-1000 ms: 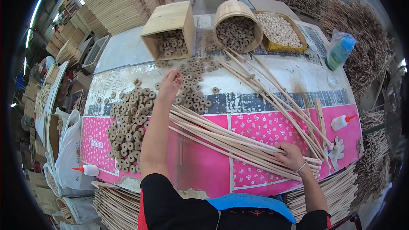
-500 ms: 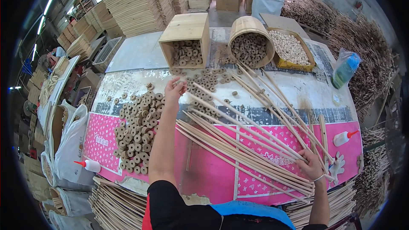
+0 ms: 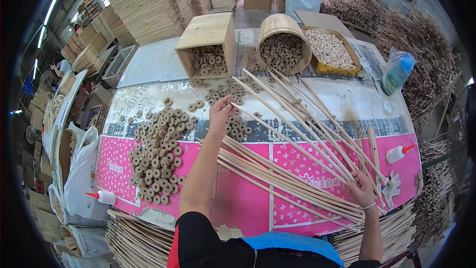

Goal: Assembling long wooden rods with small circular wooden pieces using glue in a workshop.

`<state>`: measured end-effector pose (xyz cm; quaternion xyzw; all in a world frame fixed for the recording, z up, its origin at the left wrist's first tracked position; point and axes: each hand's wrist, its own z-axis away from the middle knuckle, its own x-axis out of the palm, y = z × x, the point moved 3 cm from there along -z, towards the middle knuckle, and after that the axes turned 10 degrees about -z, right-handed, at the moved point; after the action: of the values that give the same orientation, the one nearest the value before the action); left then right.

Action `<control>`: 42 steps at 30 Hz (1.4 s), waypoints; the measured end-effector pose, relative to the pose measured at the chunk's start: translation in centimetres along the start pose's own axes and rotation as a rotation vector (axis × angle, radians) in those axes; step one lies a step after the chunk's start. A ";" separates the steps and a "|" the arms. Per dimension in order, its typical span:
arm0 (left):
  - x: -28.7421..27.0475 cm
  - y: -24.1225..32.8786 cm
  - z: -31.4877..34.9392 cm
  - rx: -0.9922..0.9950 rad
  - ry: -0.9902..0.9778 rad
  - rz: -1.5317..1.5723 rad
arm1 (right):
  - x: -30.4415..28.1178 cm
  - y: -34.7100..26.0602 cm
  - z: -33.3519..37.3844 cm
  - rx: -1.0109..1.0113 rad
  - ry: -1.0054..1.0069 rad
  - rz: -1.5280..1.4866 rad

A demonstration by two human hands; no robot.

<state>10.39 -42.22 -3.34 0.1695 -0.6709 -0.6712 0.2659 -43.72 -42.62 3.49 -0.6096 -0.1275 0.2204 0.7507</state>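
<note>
The person's left hand [image 3: 221, 115], over the middle of the counter [image 3: 243, 204], has its grip pinched together on what looks like a small brown ring [image 3: 230, 101] at the far tip of one stick. The right hand [image 3: 361, 188], by the near right corner, is clamped round the near ends of a few sticks [image 3: 341, 170]. These are pale, slim and plain, fanning toward the far edge above a loose bundle [image 3: 297, 184] lying along the near edge.
</note>
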 end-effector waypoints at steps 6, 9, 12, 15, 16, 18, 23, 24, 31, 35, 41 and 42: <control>3.6 -0.5 0.7 -0.063 -0.021 0.256 | 0.8 0.0 0.7 -0.066 0.060 0.076; 6.4 -0.2 0.8 0.035 -0.003 0.175 | 0.7 0.2 0.4 -0.101 0.109 0.064; 12.6 -1.1 2.3 -0.015 -0.101 0.050 | 1.1 -0.6 -0.4 -0.127 0.138 0.043; 19.1 -1.5 6.2 0.078 -0.334 -0.130 | 0.4 -0.9 -1.9 -0.214 0.228 0.117; 19.8 -0.9 6.7 0.202 -0.323 -0.175 | -0.2 -0.8 -2.3 -0.211 0.234 0.116; 17.7 -1.0 3.8 0.335 -0.065 -0.438 | -1.2 -0.8 -3.1 -0.197 0.241 0.053; 17.3 -3.0 0.2 0.538 0.096 -1.017 | -2.5 -0.4 -5.4 -0.193 0.271 0.039; 18.0 -3.4 0.1 0.510 0.097 -1.023 | -2.7 0.0 -6.0 -0.213 0.312 0.065; 13.8 -5.7 -2.6 0.330 0.086 -0.507 | -2.1 -1.6 -5.5 -0.307 0.338 0.130; 10.8 -3.7 -4.8 -0.066 -0.054 0.361 | -2.9 -1.2 -3.1 -0.175 0.291 0.096; 7.4 -2.7 -4.4 -0.111 -0.093 0.466 | -2.4 -0.1 -1.4 -0.295 0.303 0.196; 7.2 -2.7 -4.3 -0.114 -0.097 0.463 | -2.3 0.1 -1.1 -0.248 0.285 0.197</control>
<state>6.81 -50.02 -5.29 -0.0366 -0.6649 -0.6365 0.3892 -45.26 -44.72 3.28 -0.7319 0.0140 0.1870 0.6551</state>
